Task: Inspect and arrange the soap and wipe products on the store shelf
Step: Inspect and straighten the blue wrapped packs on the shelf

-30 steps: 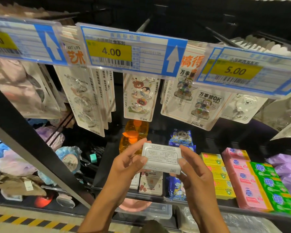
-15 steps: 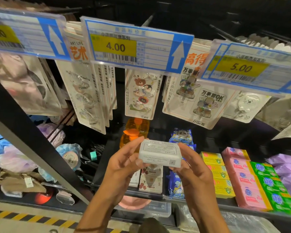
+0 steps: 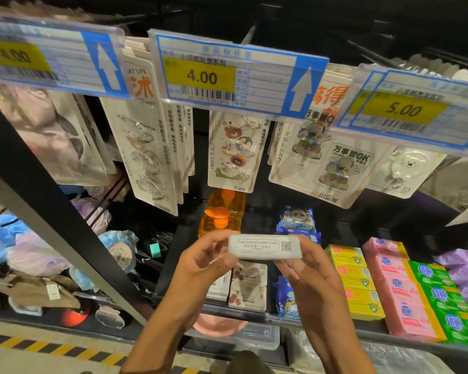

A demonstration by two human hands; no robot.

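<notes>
A person is holding a small white pack [image 3: 265, 246] in front of the store shelf [image 3: 257, 316], the left hand [image 3: 200, 263] and right hand [image 3: 308, 276] each with its grip clamped on one end, printed label facing up. Inspection appears to be under way; the pack is not yet placed among the goods. Rows of soap bars [image 3: 397, 295] are lying orderly at right, blue wipe packs [image 3: 295, 221] behind. Price tags [image 3: 227, 76] are hanging overhead; hazard striping [image 3: 38, 344] is edging the floor.
</notes>
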